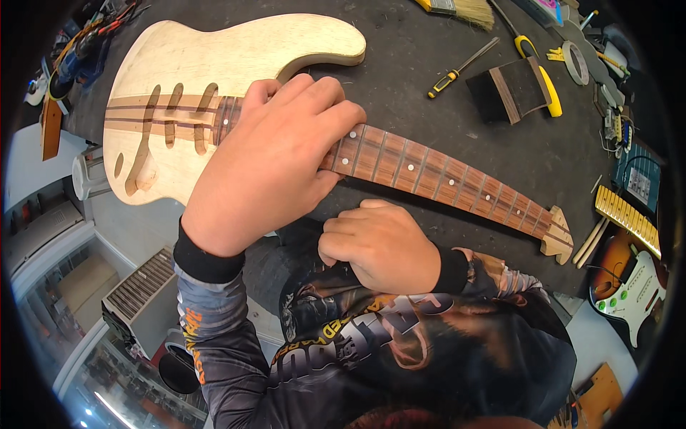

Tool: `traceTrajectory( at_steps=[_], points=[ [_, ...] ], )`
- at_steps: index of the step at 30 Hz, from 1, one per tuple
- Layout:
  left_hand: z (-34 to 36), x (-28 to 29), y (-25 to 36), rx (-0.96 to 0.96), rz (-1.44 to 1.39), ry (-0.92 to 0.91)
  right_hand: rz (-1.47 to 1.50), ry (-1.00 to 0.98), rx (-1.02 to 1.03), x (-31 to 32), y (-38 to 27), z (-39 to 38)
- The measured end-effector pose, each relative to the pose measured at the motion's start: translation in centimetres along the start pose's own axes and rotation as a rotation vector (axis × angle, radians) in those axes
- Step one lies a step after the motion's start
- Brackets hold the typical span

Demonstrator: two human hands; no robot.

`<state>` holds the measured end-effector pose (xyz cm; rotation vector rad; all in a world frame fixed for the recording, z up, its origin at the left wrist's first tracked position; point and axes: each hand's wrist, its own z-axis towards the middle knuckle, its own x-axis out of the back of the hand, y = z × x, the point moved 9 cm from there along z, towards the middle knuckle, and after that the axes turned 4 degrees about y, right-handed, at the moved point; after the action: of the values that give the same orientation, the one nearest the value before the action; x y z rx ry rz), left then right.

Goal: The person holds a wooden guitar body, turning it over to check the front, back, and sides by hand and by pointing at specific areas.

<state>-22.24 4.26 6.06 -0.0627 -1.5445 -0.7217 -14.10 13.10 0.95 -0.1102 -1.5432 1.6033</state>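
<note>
An unfinished electric guitar with a pale wooden body (236, 43) lies on the dark worktable. Striped darker wood runs through its middle, crossed by several routed slots. Its neck (443, 175), with a brown fretboard, metal frets and round white dots, stretches right to a small bare headstock (559, 236). My left hand (279, 150) is closed over the neck where it meets the body, fingers bent across the fretboard and thumb at the near edge. Below the neck, by the table's near edge, my right hand (379, 247) is curled with its palm side hidden.
Beyond the neck lie a small yellow-and-black screwdriver (463, 68), a dark curved block (509, 89), a yellow-handled tool (550, 91), a brush (468, 11) and a tape roll (574, 63). A sunburst guitar (629, 286) stands at the right. Tools crowd the far left corner.
</note>
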Motion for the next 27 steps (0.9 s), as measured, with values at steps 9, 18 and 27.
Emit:
traceTrajectory(
  at_steps=[9, 18, 27],
  points=[
    [0.6, 0.7, -0.5, 0.021, -0.002, -0.065, 0.063, -0.014, -0.009, 0.4, 0.6, 0.4],
    [1.3, 0.2, -0.7, 0.047, -0.006, -0.108, 0.117, -0.082, -0.057, 0.4, 1.1, 0.8],
    [1.9, -1.0, -0.7, 0.031, -0.025, -0.158, 0.147, 0.012, -0.09, 0.9, 1.4, 1.0]
  ],
)
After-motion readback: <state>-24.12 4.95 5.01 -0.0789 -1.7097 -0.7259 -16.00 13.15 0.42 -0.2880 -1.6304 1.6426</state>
